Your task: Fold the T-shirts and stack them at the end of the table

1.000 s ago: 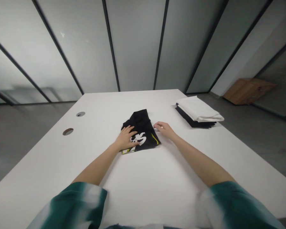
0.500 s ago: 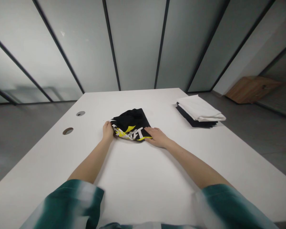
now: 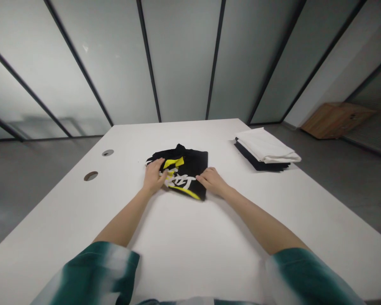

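Observation:
A folded, rumpled black T-shirt (image 3: 195, 163) with white lettering and yellow print lies in the middle of the white table (image 3: 190, 237). Over its left part rests my left hand (image 3: 154, 177), fingers stretched out and thumb apart on the printed cloth. My right hand (image 3: 213, 181) is closed at the shirt's right edge, with thumb and curled fingers pinching the fabric there. The near edge of the shirt, with a yellow band, slants down toward its near right corner.
Right of the shirt, a stack has folded white cloth (image 3: 263, 144) on top of folded black cloth (image 3: 250, 159). Two round holes, one a cable hole (image 3: 90, 176), pierce the table's left side. Beyond the table are frosted glass panels (image 3: 180, 63) and a wooden cabinet (image 3: 333, 120).
My left hand has moved from the shirt's left edge onto its top. My right hand has gone from lying flat to pinching the right edge. The shirt's right side is spread wider and squarer.

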Demonstrator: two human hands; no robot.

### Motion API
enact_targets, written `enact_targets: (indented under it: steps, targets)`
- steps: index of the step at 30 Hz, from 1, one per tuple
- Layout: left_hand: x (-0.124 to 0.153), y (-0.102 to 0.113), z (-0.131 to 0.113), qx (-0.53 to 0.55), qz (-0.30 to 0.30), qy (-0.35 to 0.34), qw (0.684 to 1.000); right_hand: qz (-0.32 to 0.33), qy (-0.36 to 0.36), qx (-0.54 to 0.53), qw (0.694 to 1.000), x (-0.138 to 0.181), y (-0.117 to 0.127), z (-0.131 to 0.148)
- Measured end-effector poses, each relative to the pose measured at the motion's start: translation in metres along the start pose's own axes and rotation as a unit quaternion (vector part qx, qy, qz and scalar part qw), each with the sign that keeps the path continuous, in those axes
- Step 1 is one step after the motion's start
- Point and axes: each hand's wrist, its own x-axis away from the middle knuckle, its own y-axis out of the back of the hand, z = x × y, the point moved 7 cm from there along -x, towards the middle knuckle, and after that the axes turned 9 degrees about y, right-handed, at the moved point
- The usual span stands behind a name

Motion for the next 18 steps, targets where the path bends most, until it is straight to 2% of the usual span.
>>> enact_targets:
  steps: [2,4,6,8,9,11,14,16,18]
  targets:
    - [0.004,-0.012,-0.011,-0.059,0.057,-0.013,0.997,-0.002,0.002,-0.018,1.0,-0.001,0.001,0.005]
    - [0.004,-0.016,-0.011,-0.093,0.067,0.008,0.993,-0.016,-0.026,-0.011,0.999,-0.001,0.0,0.002]
    - [0.002,-0.019,-0.006,-0.081,0.076,0.037,0.993,-0.021,-0.059,-0.001,0.998,0.0,-0.003,-0.002]
    - [-0.003,-0.015,0.006,-0.02,0.065,0.084,0.994,-0.005,-0.056,0.012,0.998,0.0,-0.006,-0.001]
    - [-0.006,-0.009,0.016,0.022,0.034,0.117,0.992,0.006,-0.039,0.017,0.999,0.0,-0.008,0.001]
    - [-0.01,0.011,0.043,0.098,-0.08,0.205,0.971,0.019,0.003,0.02,1.0,0.001,-0.01,0.007]
    - [-0.003,0.044,0.092,0.154,-0.258,0.337,0.892,-0.02,0.032,0.0,0.999,0.002,-0.006,0.008]
    - [0.002,0.058,0.12,0.183,-0.318,0.386,0.846,-0.051,0.042,-0.02,0.998,0.002,-0.003,0.005]
    - [0.002,0.067,0.134,0.199,-0.335,0.376,0.841,-0.054,0.052,-0.045,0.996,0.001,-0.003,0.004]
